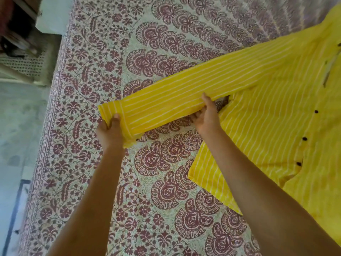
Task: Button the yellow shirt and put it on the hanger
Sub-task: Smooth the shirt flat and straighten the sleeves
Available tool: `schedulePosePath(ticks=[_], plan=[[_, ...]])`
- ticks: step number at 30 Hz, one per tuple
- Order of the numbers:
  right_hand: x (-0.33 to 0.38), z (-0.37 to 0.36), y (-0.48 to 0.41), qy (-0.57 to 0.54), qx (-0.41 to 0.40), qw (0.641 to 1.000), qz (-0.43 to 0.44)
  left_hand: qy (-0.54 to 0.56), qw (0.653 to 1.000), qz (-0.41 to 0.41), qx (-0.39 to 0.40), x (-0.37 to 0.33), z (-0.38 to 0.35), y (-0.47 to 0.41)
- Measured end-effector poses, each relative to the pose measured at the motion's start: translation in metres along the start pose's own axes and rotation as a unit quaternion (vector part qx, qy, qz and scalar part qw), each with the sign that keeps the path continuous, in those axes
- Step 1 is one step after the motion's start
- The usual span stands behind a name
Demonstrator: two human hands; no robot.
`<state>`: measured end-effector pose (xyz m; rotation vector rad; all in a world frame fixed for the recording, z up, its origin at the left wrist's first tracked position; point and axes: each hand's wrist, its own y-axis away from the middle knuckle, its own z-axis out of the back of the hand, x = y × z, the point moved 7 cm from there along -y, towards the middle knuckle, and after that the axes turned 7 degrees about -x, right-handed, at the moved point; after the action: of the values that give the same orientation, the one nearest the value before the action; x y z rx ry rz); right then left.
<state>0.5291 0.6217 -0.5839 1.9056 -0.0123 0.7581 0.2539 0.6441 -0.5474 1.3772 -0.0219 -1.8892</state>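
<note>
The yellow shirt [273,126] with thin white stripes lies spread on the bed at the right, front side up, with dark buttons [304,139] down its placket. One long sleeve [184,95] stretches out to the left across the bedspread. My left hand [110,132] grips the cuff end of that sleeve, thumb on top. My right hand [207,115] pinches the sleeve's lower edge farther along, near the armpit. No hanger is in view.
The bed is covered by a cream bedspread [156,182] printed with maroon paisley and flowers. Its left edge drops to a pale floor [16,135]. Dark wooden furniture [16,30] stands at the top left.
</note>
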Motion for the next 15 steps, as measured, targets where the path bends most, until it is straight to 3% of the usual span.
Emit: schedulePosePath(ticks=[3, 7, 10, 13, 15], plan=[[0.048, -0.01, -0.016, -0.026, -0.008, 0.999, 0.046, -0.008, 0.999, -0.053, -0.013, -0.019, 0.003, -0.011], [0.103, -0.022, -0.031, -0.044, -0.027, 0.993, 0.104, 0.004, 0.998, -0.055, -0.041, -0.035, 0.001, -0.023], [0.136, -0.04, -0.036, -0.053, 0.009, 0.99, 0.127, 0.001, 0.997, -0.055, -0.046, -0.046, -0.007, -0.027], [0.155, -0.059, -0.039, -0.078, 0.057, 0.988, 0.124, 0.02, 0.997, -0.057, -0.046, -0.05, -0.017, -0.031], [0.147, -0.058, -0.045, 0.011, 0.04, 0.997, 0.073, 0.016, 0.997, -0.053, -0.055, -0.047, -0.022, -0.038]])
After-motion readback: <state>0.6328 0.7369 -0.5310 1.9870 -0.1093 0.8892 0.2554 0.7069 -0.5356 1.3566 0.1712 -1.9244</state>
